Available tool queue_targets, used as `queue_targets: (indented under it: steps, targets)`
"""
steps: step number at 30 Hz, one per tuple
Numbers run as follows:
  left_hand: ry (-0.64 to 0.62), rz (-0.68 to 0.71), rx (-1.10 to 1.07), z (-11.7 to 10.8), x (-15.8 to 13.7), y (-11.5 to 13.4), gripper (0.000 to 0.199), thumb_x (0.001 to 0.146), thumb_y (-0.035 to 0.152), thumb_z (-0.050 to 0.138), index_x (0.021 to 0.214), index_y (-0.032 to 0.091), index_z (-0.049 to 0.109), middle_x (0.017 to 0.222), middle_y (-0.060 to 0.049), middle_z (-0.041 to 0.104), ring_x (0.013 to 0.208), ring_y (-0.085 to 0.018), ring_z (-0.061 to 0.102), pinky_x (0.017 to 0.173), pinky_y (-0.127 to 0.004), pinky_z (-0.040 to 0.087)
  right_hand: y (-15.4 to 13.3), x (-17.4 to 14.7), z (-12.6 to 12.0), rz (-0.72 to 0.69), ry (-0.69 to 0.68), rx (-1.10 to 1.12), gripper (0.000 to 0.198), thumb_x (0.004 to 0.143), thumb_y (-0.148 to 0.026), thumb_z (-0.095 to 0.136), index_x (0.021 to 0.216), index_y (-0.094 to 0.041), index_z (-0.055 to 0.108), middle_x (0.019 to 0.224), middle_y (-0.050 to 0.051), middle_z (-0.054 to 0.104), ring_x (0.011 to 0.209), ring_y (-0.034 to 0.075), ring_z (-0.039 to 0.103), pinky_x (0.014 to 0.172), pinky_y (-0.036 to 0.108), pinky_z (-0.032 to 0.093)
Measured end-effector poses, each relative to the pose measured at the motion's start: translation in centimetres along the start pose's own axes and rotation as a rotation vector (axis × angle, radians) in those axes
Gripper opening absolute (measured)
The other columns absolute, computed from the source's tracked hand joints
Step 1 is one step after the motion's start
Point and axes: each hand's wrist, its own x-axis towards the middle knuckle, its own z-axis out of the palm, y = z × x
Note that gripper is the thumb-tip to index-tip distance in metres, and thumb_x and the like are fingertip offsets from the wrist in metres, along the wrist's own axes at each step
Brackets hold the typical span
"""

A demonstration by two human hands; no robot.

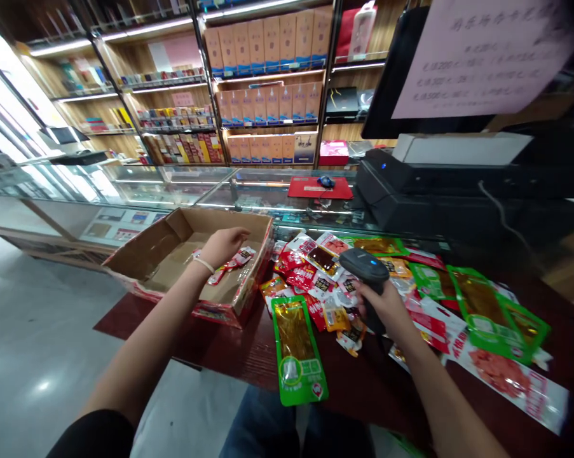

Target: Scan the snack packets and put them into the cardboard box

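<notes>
snack packets (315, 280) lie in two places, a few in the cardboard box (167, 264) at left and a crowded pile on the right of the dark red worktop (229, 353). the left grip (224, 245) hangs over the box's packets with bent fingers; i cannot tell whether it has hold of one. tan cartons (267, 105) fill the far shelves, their lettering too small to read. right of the box, a green packet (296, 343) with an amber window lies at the near edge, pale characters across its lower part, too blurred to make out. the right grip (386, 305) is clenched around the handle of a black scanner (363, 264) above the pile. far right, a pink sheet (477, 70) shows lines with 200, 300 and 500. below, a long white packet (510, 381) bears large red characters, unclear, beside a picture of reddish pieces.
</notes>
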Motion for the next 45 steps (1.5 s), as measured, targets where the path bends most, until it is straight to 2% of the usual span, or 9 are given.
queue_targets:
  steps: [9,12,16,21,25,30,34,41,45]
  targets:
    - [0.021,0.309,0.152,-1.4,-1.5,10.7,0.034,0.098,0.03,0.043,0.121,0.021,0.066,0.111,-0.01,0.072,0.098,-0.025,0.069,0.084,-0.035,0.053,-0.7,0.6,-2.1,-0.048,0.108,-0.044,0.037,0.074,-0.052,0.075,0.077,-0.02,0.058,0.05,-0.004,0.055,0.036,0.012,0.049,0.035,0.024,0.042]
    - [0.023,0.38,0.039,0.7,-2.0,14.7,0.033,0.099,0.029,0.043,0.122,0.022,0.065,0.107,-0.009,0.071,0.096,-0.024,0.068,0.084,-0.035,0.053,-1.0,0.6,-2.8,-0.055,0.15,-0.021,0.034,0.075,-0.049,0.074,0.084,-0.02,0.058,0.052,-0.005,0.055,0.037,0.012,0.05,0.035,0.023,0.042]
    - [0.021,0.415,-0.152,6.4,-0.8,17.7,0.03,0.097,0.024,0.046,0.12,0.023,0.064,0.111,-0.01,0.069,0.1,-0.024,0.066,0.089,-0.037,0.052,-1.4,0.7,-3.7,-0.045,0.189,0.04,0.032,0.076,-0.048,0.073,0.085,-0.02,0.059,0.053,-0.006,0.055,0.037,0.01,0.049,0.034,0.022,0.042]
    - [0.056,0.421,-0.178,14.6,2.1,17.5,0.034,0.091,0.013,0.048,0.12,0.016,0.065,0.129,-0.017,0.061,0.124,-0.029,0.055,0.107,-0.044,0.045,-1.6,1.0,-4.5,-0.048,0.218,0.108,0.031,0.073,-0.046,0.074,0.083,-0.02,0.059,0.053,-0.007,0.055,0.036,0.01,0.049,0.033,0.021,0.041]
    - [0.135,0.35,-0.184,18.0,2.4,16.5,0.038,0.096,0.022,0.046,0.131,0.015,0.06,0.139,-0.018,0.054,0.137,-0.032,0.044,0.116,-0.051,0.034,-1.7,1.1,-4.5,-0.027,0.233,0.112,0.033,0.073,-0.047,0.075,0.081,-0.019,0.059,0.052,-0.006,0.055,0.035,0.01,0.049,0.033,0.021,0.041]
    - [0.087,0.395,-0.196,18.1,1.3,15.5,0.048,0.097,0.036,0.046,0.141,0.017,0.052,0.148,-0.015,0.05,0.142,-0.031,0.04,0.119,-0.052,0.03,-1.7,0.9,-4.1,-0.043,0.232,0.099,0.037,0.071,-0.05,0.076,0.077,-0.019,0.059,0.052,-0.005,0.054,0.037,0.011,0.049,0.033,0.022,0.042]
    - [-0.045,0.522,-0.185,17.3,0.7,14.3,0.079,0.084,0.051,0.065,0.15,0.015,0.04,0.159,-0.018,0.034,0.149,-0.036,0.027,0.121,-0.056,0.025,-1.6,0.8,-3.9,-0.033,0.213,0.133,0.037,0.071,-0.05,0.078,0.083,-0.02,0.059,0.053,-0.006,0.054,0.038,0.01,0.048,0.034,0.022,0.041]
    - [-0.066,0.558,-0.308,17.0,0.8,13.4,0.063,0.078,0.001,0.047,0.136,0.023,0.056,0.146,-0.007,0.055,0.141,-0.023,0.044,0.121,-0.047,0.031,-1.4,0.8,-3.7,-0.041,0.202,0.141,0.037,0.072,-0.05,0.077,0.085,-0.02,0.059,0.055,-0.006,0.055,0.038,0.01,0.048,0.035,0.021,0.041]
    - [0.027,0.434,-0.538,16.9,0.4,13.5,0.06,0.078,-0.001,0.047,0.132,0.023,0.056,0.141,-0.008,0.059,0.135,-0.021,0.051,0.115,-0.043,0.04,-1.4,0.8,-3.7,-0.034,0.199,0.156,0.036,0.072,-0.048,0.078,0.086,-0.021,0.059,0.054,-0.007,0.055,0.037,0.009,0.048,0.035,0.021,0.041]
